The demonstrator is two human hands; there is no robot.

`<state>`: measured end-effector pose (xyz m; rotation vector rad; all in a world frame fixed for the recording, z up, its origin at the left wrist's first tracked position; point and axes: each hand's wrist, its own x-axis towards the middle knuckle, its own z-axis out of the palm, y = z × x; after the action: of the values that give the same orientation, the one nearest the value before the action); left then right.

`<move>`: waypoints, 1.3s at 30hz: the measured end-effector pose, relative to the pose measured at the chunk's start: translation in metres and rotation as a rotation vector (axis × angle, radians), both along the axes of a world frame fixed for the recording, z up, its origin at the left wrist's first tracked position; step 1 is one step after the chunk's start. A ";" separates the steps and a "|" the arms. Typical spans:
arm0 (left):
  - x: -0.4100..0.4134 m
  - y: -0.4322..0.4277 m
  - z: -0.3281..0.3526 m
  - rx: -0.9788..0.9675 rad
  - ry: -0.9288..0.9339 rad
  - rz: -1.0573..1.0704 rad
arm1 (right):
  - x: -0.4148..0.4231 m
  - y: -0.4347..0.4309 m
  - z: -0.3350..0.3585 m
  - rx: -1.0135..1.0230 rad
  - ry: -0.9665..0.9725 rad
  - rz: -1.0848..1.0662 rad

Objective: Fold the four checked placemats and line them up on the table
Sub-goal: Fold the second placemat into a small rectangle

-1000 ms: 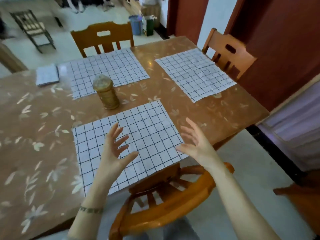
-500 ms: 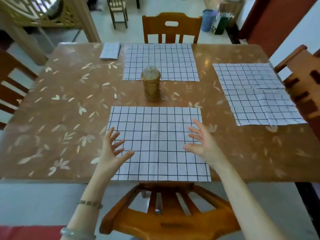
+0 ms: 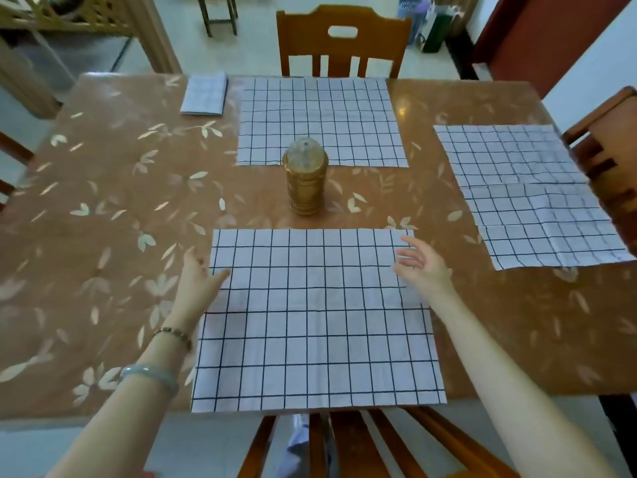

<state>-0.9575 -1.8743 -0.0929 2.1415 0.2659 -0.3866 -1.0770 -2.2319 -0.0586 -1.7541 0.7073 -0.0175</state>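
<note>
Placemats, four in all, checked white with dark lines, lie on the desk, a brown top printed with pale leaves. Three wooden chairs stand at it: the near chair at the front edge, the far chair opposite, and the right chair at the right side.

Three of the four mats are spread flat. The near placemat reaches the front edge of the desk. The right placemat lies at the right side, creased across its middle and a little skewed. The far placemat lies before the far chair. The fourth, the folded placemat, is a small rectangle at the far edge, just left of the far placemat and apart from it.

One container stands on the desk: an amber jar with a clear domed top, upright between the near and far placemats. What it holds cannot be told.

The left hand is at the near placemat's left edge, its fingers straight and holding nothing, thumb over the cloth. The right hand is over the far right corner of the same mat, its fingers spread loose, gripping nothing. Whether either hand touches the cloth cannot be told.

Two bracelets sit on the left wrist: a pale bangle and a beaded bracelet.
</note>
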 end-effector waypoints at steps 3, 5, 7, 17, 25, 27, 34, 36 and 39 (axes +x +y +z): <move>0.032 -0.007 -0.019 0.087 -0.014 0.021 | 0.027 -0.021 -0.019 -0.112 0.050 -0.066; 0.049 -0.013 -0.029 0.207 -0.068 -0.016 | 0.044 -0.036 -0.033 -0.246 0.119 -0.054; 0.061 -0.020 -0.036 0.313 -0.099 -0.049 | 0.059 -0.050 -0.045 -0.397 0.179 0.005; 0.091 -0.023 -0.055 0.308 -0.041 0.060 | 0.106 -0.087 -0.081 -0.637 0.378 0.361; 0.094 -0.030 -0.043 0.374 -0.001 -0.007 | 0.110 -0.094 -0.068 -0.627 0.435 0.462; 0.094 -0.027 -0.041 0.385 -0.046 -0.030 | 0.107 -0.094 -0.064 -0.616 0.400 0.447; 0.088 -0.017 -0.011 0.181 -0.079 -0.040 | 0.094 -0.098 -0.040 -0.598 0.243 0.337; 0.085 -0.012 0.001 0.079 -0.098 -0.046 | 0.089 -0.101 -0.030 -0.580 0.183 0.302; 0.070 -0.003 0.022 -0.055 -0.105 -0.114 | 0.073 -0.100 -0.012 -0.562 0.085 0.247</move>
<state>-0.8874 -1.8775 -0.0705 2.1203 0.0724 -0.3415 -1.0039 -2.3318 -0.0704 -2.3850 0.5722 0.0303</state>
